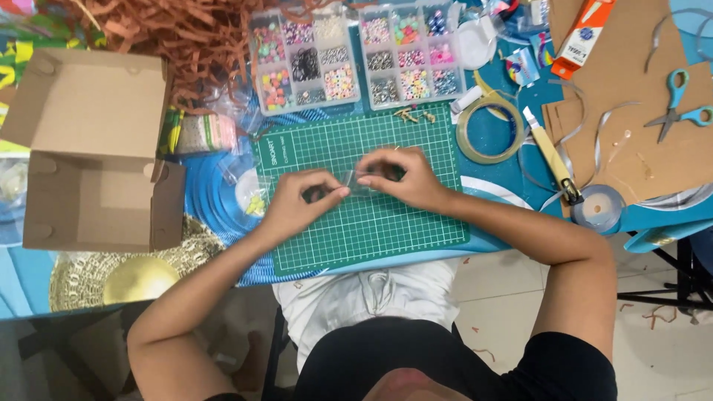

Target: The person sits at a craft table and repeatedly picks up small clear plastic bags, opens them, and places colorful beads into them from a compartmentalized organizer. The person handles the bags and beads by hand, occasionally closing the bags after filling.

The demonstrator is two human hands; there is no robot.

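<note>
Both hands (pixel 301 200) (pixel 401 177) pinch a clear strip (pixel 356 182) mid-mat (pixel 416 215), edges free

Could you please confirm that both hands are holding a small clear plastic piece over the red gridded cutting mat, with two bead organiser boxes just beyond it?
Not quite: the gridded cutting mat is green, not red, as the head view shows. Both the left hand and right hand hold the small clear plastic piece over it, with the two bead organiser boxes just beyond.

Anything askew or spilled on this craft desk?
Mostly tidy. Brown paper shred spills toward the left bead box; silver ribbon trails loose over the cardboard sheet. Both hands pinch a clear piece.
</note>
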